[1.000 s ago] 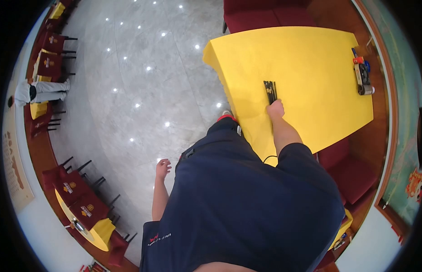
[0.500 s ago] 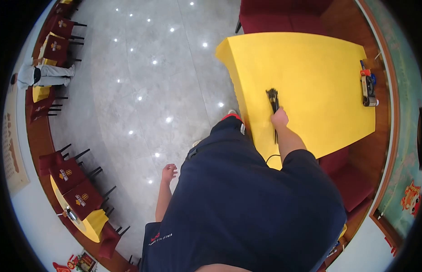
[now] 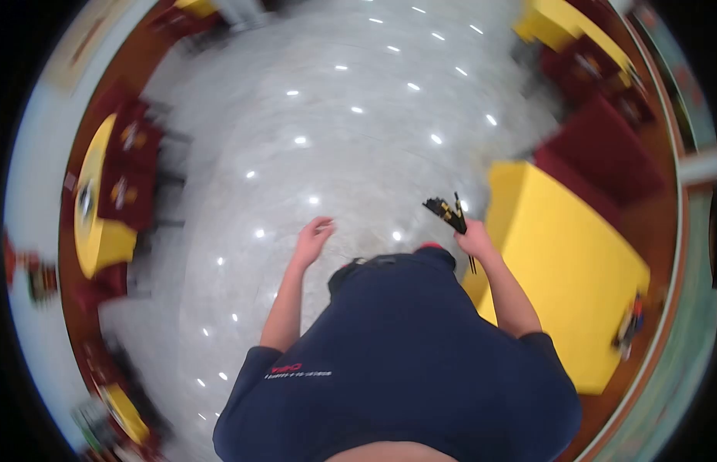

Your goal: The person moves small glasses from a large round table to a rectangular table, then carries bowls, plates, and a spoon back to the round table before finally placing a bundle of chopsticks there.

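Note:
My right hand [image 3: 472, 237] is closed around a bundle of black chopsticks [image 3: 448, 214] with gold bands. Their banded ends fan out in front of the hand, and thin ends show below it. This hand is by the near left side of the table with the yellow cloth [image 3: 562, 254]. My left hand [image 3: 316, 237] hangs in the air over the grey floor, fingers loosely bent and apart, nothing in it.
A dark red seat [image 3: 597, 158] stands beyond the yellow table. Small items [image 3: 629, 327] lie at its wall side. Along the left wall are dark red chairs [image 3: 131, 165] and another yellow-covered table [image 3: 93, 204]. Shiny grey floor [image 3: 335, 138] stretches ahead.
The view has turned toward the open floor, so the yellow table sits lower right. My right hand has carried the chopsticks off the table's area; my left hand has risen forward.

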The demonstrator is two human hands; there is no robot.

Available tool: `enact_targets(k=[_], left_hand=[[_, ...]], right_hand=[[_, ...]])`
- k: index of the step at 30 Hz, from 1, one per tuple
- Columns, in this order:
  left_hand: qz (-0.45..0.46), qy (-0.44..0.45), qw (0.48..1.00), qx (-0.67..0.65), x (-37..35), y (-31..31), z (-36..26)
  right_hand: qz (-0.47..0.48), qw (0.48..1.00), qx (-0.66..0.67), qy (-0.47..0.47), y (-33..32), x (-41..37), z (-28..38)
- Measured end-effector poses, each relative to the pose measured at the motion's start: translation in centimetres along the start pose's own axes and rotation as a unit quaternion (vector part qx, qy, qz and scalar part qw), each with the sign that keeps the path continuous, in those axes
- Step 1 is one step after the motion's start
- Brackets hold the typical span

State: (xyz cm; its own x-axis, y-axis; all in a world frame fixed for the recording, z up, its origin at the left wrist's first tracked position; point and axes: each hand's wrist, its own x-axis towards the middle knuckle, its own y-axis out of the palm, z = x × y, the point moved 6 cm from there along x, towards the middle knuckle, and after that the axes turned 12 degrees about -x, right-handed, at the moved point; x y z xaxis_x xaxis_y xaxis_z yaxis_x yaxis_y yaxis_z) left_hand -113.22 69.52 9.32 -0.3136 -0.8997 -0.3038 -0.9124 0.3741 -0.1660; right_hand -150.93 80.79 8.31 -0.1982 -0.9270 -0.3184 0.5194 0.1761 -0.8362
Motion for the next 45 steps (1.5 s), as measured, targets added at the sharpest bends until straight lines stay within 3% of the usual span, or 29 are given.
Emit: enact_targets(k=[1, 5, 7, 9, 11, 12, 15, 17, 22, 23, 24, 29, 33, 37, 45], left_hand=[[-0.006, 0.028, 0.998, -0.062, -0.3, 0.5, -3.0], [-0.045, 0.194, 0.932, -0.304, -3.6, -0.9, -10.0], [-0.125, 0.232, 0.915, -0.306, -5.2, -4.2, -11.5], [-0.182, 0.257, 0.897, -0.311, -6.5, -7.3, -11.7], [-0.241, 0.224, 0.808, -0.489, -7.6, -11.4, -9.1], [-0.284, 0.247, 0.764, -0.524, -8.6, -12.2, -8.3], [-0.328, 0.200, 0.734, -0.559, -10.7, -13.6, -6.7], [-0.350, 0.195, 0.719, -0.568, -9.3, -12.7, -5.0], [-0.430, 0.165, 0.674, -0.577, -9.7, -17.0, -1.4], [-0.436, 0.170, 0.669, -0.577, -9.3, -18.2, -1.3], [-0.451, 0.158, 0.678, -0.558, -9.0, -20.0, -1.2], [-0.483, 0.078, 0.740, -0.462, -8.7, -26.7, -0.6], [-0.503, 0.057, 0.719, -0.476, -10.2, -30.5, 1.0], [-0.576, 0.112, 0.641, -0.494, -14.0, -33.4, 1.2], [-0.665, 0.268, 0.511, -0.473, -19.8, -41.5, 1.5]], right_hand=[[0.008, 0.997, 0.018, -0.072, -2.2, 0.7, 5.8], [0.146, 0.941, 0.070, -0.298, 1.0, 2.4, 21.7], [0.291, 0.869, 0.158, -0.368, 3.8, 1.6, 28.4], [0.519, 0.791, 0.180, -0.270, 6.0, 0.1, 33.1], [0.644, 0.693, 0.221, -0.237, 8.8, -1.1, 36.5], [0.676, 0.668, 0.218, -0.224, 10.0, -1.7, 37.4], [0.751, 0.581, 0.244, -0.195, 13.3, -3.6, 40.3], [0.772, 0.575, 0.215, -0.167, 13.8, -2.1, 39.1], [0.794, 0.561, 0.203, -0.117, 18.4, -2.7, 42.3], [0.809, 0.536, 0.226, -0.088, 19.5, -2.4, 43.4], [0.821, 0.510, 0.249, -0.058, 20.5, -2.3, 44.7], [0.814, 0.499, 0.298, -0.004, 22.1, -2.8, 51.6], [0.837, 0.480, 0.263, 0.015, 23.2, -3.2, 55.1], [0.866, 0.464, 0.186, -0.014, 24.5, -4.1, 58.9], [0.867, 0.483, 0.019, -0.120, 27.5, -5.1, 67.4]])
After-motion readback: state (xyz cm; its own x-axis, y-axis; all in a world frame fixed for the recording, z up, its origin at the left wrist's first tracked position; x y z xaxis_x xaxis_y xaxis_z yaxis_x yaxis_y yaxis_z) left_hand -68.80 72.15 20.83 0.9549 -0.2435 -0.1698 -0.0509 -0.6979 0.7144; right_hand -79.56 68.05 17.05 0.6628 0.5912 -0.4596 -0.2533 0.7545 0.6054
